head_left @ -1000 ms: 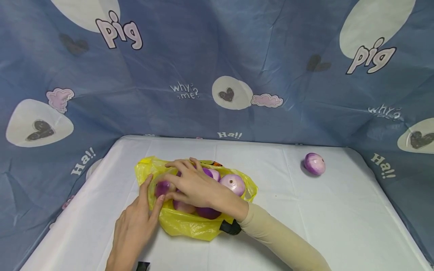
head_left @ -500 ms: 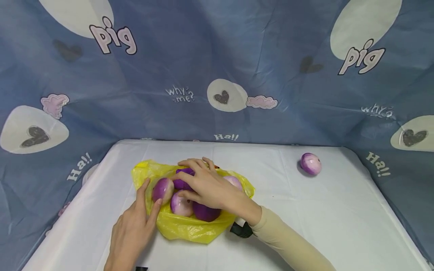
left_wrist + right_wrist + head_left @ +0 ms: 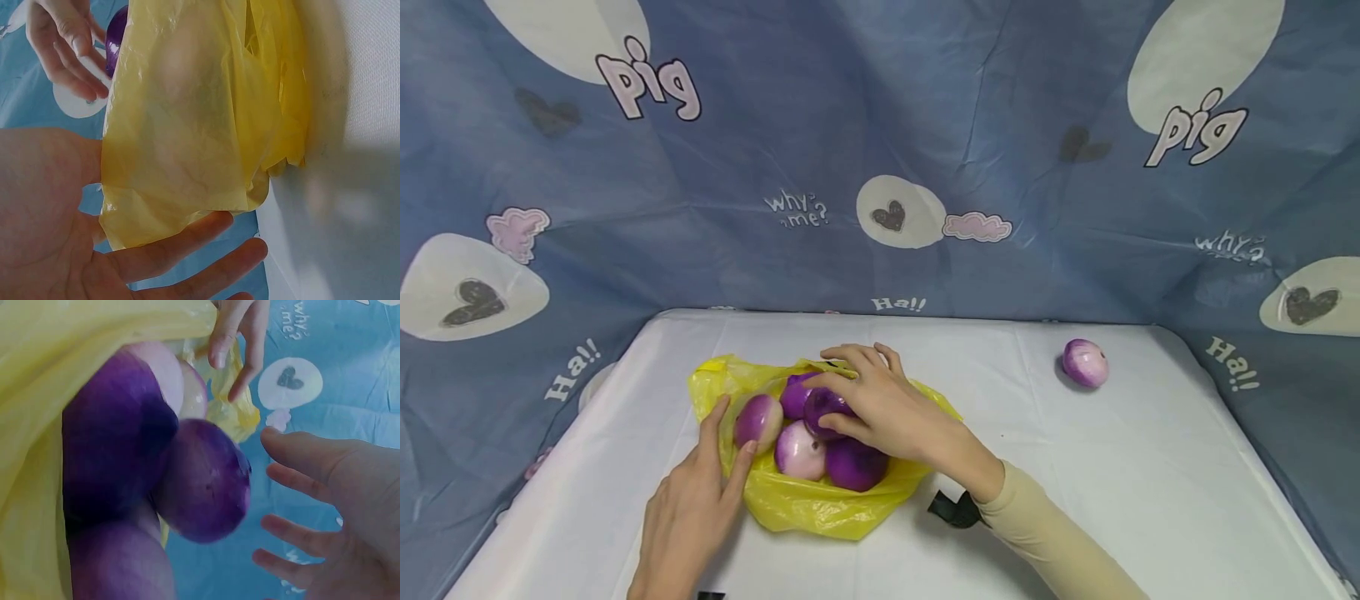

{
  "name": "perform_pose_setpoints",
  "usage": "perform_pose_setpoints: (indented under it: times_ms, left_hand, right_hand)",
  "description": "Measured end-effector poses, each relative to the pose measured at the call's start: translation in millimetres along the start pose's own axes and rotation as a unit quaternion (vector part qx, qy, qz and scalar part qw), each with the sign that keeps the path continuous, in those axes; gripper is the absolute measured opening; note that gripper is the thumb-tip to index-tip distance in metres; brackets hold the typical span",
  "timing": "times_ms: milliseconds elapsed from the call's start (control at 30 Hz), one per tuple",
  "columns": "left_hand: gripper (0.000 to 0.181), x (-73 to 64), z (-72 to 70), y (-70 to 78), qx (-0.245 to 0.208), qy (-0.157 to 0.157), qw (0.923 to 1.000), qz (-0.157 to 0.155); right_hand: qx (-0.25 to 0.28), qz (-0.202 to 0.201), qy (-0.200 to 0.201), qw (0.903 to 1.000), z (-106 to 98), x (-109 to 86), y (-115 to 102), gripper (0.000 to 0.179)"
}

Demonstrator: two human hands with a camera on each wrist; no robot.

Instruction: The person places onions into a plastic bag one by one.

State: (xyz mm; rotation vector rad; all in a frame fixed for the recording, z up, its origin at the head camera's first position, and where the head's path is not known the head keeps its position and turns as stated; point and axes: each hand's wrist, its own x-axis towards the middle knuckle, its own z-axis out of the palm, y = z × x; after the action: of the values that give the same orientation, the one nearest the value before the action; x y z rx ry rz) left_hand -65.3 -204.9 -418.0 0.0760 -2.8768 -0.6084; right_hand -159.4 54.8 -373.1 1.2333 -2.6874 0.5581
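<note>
A yellow plastic bag (image 3: 820, 508) lies with its mouth spread, holding several purple and pale onions. At its left rim my left hand (image 3: 688, 492) has thumb and index apart beside a purple-and-white onion (image 3: 758, 422). Its fingers are fairly straight, and the left wrist view shows them along the bag's film (image 3: 187, 112). My right hand (image 3: 898, 408) hovers over the bag's right part, fingers spread around a dark purple onion (image 3: 822, 408). In the right wrist view a gap shows between those fingers (image 3: 300, 534) and the dark onion (image 3: 203, 481). Other contents are hidden beneath that hand.
One loose purple-and-white onion (image 3: 1086, 363) sits on the white tablecloth (image 3: 1075, 467) at the back right. A blue printed curtain (image 3: 760, 267) hangs behind the table. A black piece (image 3: 955, 510) shows beneath my right wrist.
My right hand has drawn back to the right, uncovering more onions at the bag's left and middle. The left hand stays by the rim. The whole view has shifted slightly.
</note>
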Motion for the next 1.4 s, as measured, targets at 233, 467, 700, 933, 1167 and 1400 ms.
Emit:
perform_pose_setpoints:
  times_ms: [233,467,700,933,1167,1400]
  left_hand:
    - [0.070,-0.2,0.2,0.3,-0.002,0.000,1.0000,0.000]
    - [0.069,-0.1,1.0,-0.4,-0.001,0.005,1.0000,0.003]
    - [0.069,0.2,1.3,-0.8,0.001,0.006,1.0000,0.002]
    - [0.069,0.6,1.5,-0.4,0.003,0.005,1.0000,0.003]
    - [0.069,0.9,1.8,-0.2,-0.001,0.013,0.9999,0.011]
    - [0.068,0.2,2.1,-0.3,-0.002,0.018,0.9997,0.013]
  right_hand:
    - [0.002,0.017,0.011,0.9998,-9,-12.3,13,0.043]
    - [-0.003,0.026,0.030,0.9992,-15,-24.5,26,0.046]
    - [-0.006,0.057,0.034,0.9977,-20,-38.0,40,0.043]
    - [-0.007,0.085,0.038,0.9956,-26,-52.5,54,0.044]
    - [0.001,0.102,0.040,0.9940,-28,-66.5,69,0.044]
    - [-0.004,0.128,0.042,0.9909,-32,-76.4,82,0.044]
